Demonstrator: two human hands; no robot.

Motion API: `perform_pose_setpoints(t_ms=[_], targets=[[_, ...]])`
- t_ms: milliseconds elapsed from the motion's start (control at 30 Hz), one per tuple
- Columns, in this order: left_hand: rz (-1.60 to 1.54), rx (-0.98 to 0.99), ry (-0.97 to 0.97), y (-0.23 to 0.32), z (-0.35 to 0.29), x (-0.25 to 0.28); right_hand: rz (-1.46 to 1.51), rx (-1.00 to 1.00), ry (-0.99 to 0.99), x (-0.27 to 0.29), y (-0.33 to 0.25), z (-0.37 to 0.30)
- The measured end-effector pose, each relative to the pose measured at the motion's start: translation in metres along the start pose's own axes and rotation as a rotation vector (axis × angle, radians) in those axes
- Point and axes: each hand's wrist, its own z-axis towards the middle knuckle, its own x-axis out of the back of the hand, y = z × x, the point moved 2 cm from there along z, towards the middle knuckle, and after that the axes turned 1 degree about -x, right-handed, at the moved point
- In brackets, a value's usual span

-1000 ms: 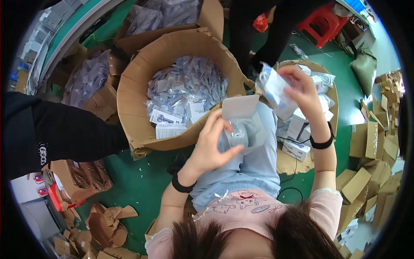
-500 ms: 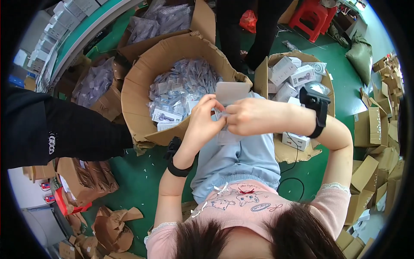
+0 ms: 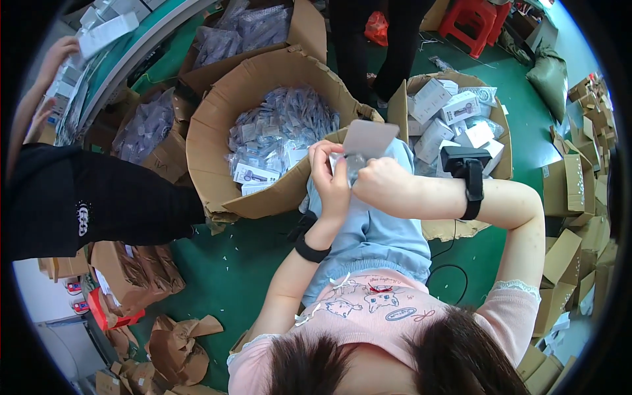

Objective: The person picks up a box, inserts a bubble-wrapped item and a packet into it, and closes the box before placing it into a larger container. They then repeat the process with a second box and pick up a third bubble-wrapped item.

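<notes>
My left hand (image 3: 331,179) and my right hand (image 3: 382,184) meet over my lap, both gripping a small white carton (image 3: 366,139) whose flap stands up, with a clear plastic bag at its mouth. A black band sits on my left wrist and a black watch-like device (image 3: 466,164) on my right wrist. Just beyond my hands is a big round cardboard box (image 3: 210,125) filled with small clear-bagged items (image 3: 283,125).
A second cardboard box (image 3: 454,118) at right holds several white cartons. Another person in a black sleeve (image 3: 99,204) stands at left by a conveyor. Legs of a standing person (image 3: 368,46) and a red stool (image 3: 474,20) are at the top. Flattened cartons (image 3: 566,197) lie at right, torn cardboard at lower left.
My right hand came down from the box of white cartons to join my left hand; both now work at the small white carton in my lap.
</notes>
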Motion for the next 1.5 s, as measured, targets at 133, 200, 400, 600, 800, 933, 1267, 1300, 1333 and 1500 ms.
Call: perform_pose_setpoints(t_ms=[133, 200, 400, 600, 800, 933, 1267, 1300, 1333, 1500], targets=[[-0.053, -0.002, 0.135, -0.005, -0.001, 0.001, 0.171, -0.022, 0.091, -0.001, 0.012, -0.002], [-0.312, 0.125, 0.212, -0.006, -0.004, 0.003, 0.254, 0.060, 0.590, 0.004, 0.020, -0.015], [-0.349, 0.101, 0.229, -0.008, -0.006, 0.008, 0.112, 0.075, 0.583, -0.017, 0.013, -0.022], [-0.267, -0.104, -0.045, -0.009, -0.016, 0.009, 0.232, 0.080, 0.867, -0.025, 0.024, -0.019], [-0.259, -0.157, -0.173, -0.021, -0.024, 0.011, 0.119, 0.143, 0.701, -0.015, 0.020, -0.009], [-0.261, -0.204, -0.160, -0.026, -0.024, 0.014, 0.161, 0.182, 0.530, -0.016, 0.022, -0.010], [0.217, -0.323, -0.382, -0.017, -0.014, 0.026, 0.949, -0.083, 1.171, -0.074, 0.019, -0.024], [0.228, -0.340, -0.402, -0.017, -0.015, 0.025, 1.047, -0.041, 1.180, -0.079, 0.015, -0.021], [0.229, -0.339, -0.404, -0.017, -0.015, 0.025, 1.049, -0.042, 1.181, -0.085, 0.012, -0.017], [0.116, -0.275, -0.453, -0.015, -0.014, 0.026, 0.901, -0.139, 1.152, -0.101, 0.000, -0.004]])
